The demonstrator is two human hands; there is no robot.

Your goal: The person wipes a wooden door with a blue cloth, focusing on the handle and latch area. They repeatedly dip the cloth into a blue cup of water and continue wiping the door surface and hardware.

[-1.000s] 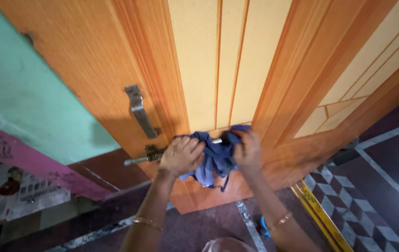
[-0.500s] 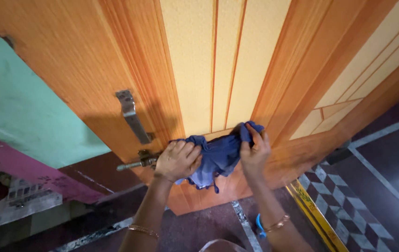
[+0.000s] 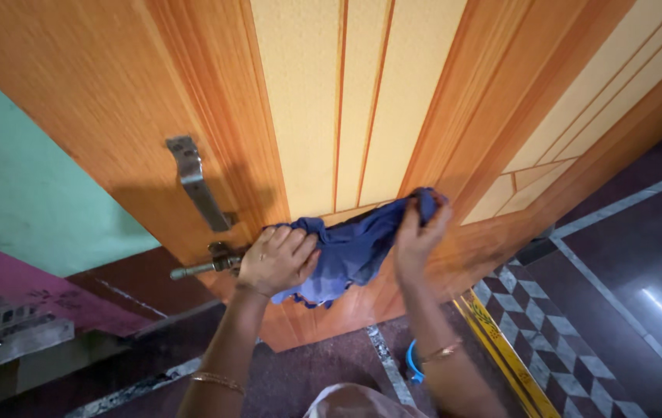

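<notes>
— Cloth again? What is she doing with it?

— Both hands are gripping that blue rag against the wooden door. Her left hand is clenching one bunched end just beside the sliding bolt; her right hand is pinching the other end, stretched up toward the pale panel.

— Any advice?

— I'd judge it is working best pulled taut and pressed flat, with the steel pull handle above her left hand getting attention too.
</notes>
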